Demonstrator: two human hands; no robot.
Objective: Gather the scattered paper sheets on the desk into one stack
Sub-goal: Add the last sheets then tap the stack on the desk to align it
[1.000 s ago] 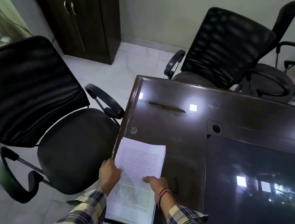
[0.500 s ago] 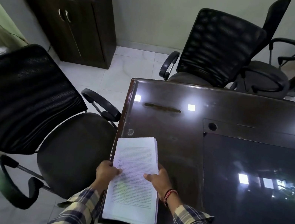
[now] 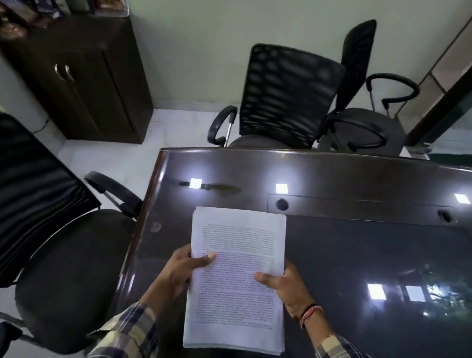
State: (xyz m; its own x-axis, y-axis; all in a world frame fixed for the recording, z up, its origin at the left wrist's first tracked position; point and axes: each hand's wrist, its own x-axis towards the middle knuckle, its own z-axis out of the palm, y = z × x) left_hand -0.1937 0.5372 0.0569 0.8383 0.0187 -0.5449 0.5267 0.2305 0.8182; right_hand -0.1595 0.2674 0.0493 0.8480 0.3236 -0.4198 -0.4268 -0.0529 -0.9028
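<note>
While both hands grasp it, paper stack (image 3: 238, 279) sits over near left part of dark desk (image 3: 365, 294). Left hand (image 3: 182, 270) holds left edge, thumb on top page. Right hand (image 3: 285, 287) holds right edge, thumb on top. Sheets aligned, printed side up. Black chair (image 3: 31, 238) beside desk on left.

Paper stack (image 3: 238, 276) over the desk (image 3: 371, 257) near its left edge — my left hand (image 3: 182, 270) on its left side, right hand (image 3: 288, 287) on its right. Chair (image 3: 33, 223) left of desk, two chairs (image 3: 289, 97) behind it — cabinet (image 3: 80, 74) far left.
</note>
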